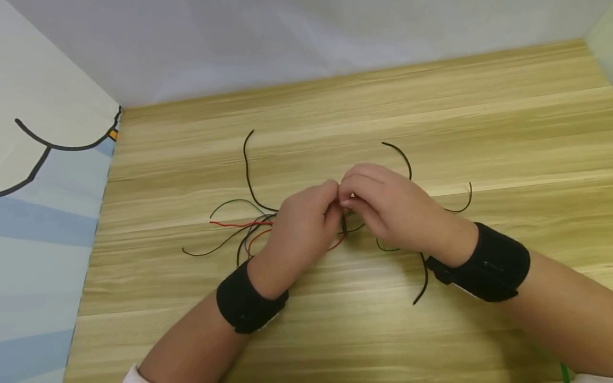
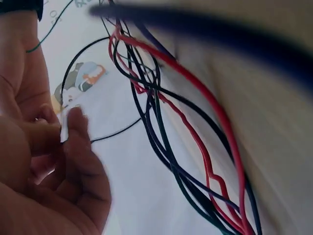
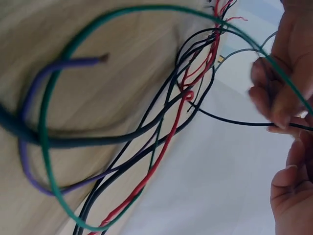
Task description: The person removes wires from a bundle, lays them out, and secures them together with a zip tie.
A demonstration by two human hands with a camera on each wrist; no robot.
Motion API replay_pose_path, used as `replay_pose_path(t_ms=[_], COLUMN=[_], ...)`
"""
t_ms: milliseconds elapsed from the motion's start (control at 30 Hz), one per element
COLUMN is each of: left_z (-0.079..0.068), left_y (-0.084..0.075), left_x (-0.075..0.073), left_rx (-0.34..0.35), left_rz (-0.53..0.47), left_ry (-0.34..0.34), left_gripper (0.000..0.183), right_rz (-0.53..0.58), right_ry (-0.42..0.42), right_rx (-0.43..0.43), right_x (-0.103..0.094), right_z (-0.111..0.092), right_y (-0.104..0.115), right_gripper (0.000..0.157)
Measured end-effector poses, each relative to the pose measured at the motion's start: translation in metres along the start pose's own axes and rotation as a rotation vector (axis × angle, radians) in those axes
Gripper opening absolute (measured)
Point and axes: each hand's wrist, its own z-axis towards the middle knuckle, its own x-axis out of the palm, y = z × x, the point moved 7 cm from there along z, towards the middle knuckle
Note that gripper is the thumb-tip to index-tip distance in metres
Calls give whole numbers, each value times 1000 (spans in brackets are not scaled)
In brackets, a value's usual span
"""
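Observation:
Both hands meet fingertip to fingertip over a loose bundle of coloured wires (image 1: 268, 218), raised above the wooden table. My left hand (image 1: 306, 218) pinches a thin black wire (image 2: 116, 133) between thumb and fingers. Right beside it, my right hand (image 1: 392, 205) has thumb and forefinger brought together on the same wire, which runs back into the bundle as a loop. In the left wrist view, red wires (image 2: 190, 132), black ones and dark green ones cross in a tangle. A green wire (image 3: 49, 147) and a purple wire (image 3: 80, 62) with a bare copper end curve close to the right wrist camera.
Wire ends fan out over the wood-grain table (image 1: 191, 159): a black wire (image 1: 247, 165) at far left, another black wire (image 1: 407, 157) at far right. A pale wall (image 1: 311, 42) borders the back, and a patterned panel (image 1: 48, 223) the left. Black bands (image 1: 488, 263) wrap both wrists.

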Motion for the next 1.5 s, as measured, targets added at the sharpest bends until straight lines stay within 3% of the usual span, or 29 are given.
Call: replay_pose_path(t_ms=[233,433,667,833,1033,1133,1300,1400,1500], left_z=[3,9,12,14,18,19,23,26,27], left_y=[3,13,18,18,13,14,20,25,36], left_x=[1,7,11,14,20,22,27,30,19], left_rx=[-8,-45,-52,-84,-80,-79,-76,-85,-156], left_rz=[55,40,12,46,143,204,278,209,72], left_ry=[55,128,140,175,255,274,307,383,432], left_gripper=[20,25,25,28,26,23,24,18,5], right_rz=[50,92,118,145,159,188,361,405,406], right_ry=[-29,-66,-82,-83,-220,-305,-418,-421,-398], right_rx=[14,-7,-11,-34,-109,-121,-207,-194,-110], right_x=[-5,-14,-22,-27,-40,-48,-56,-58,-61], right_z=[2,6,11,11,14,12,3,2,5], right_y=[5,16,26,35,48,52,45,37,31], right_gripper=[9,12,14,9,35,35,17,10,19])
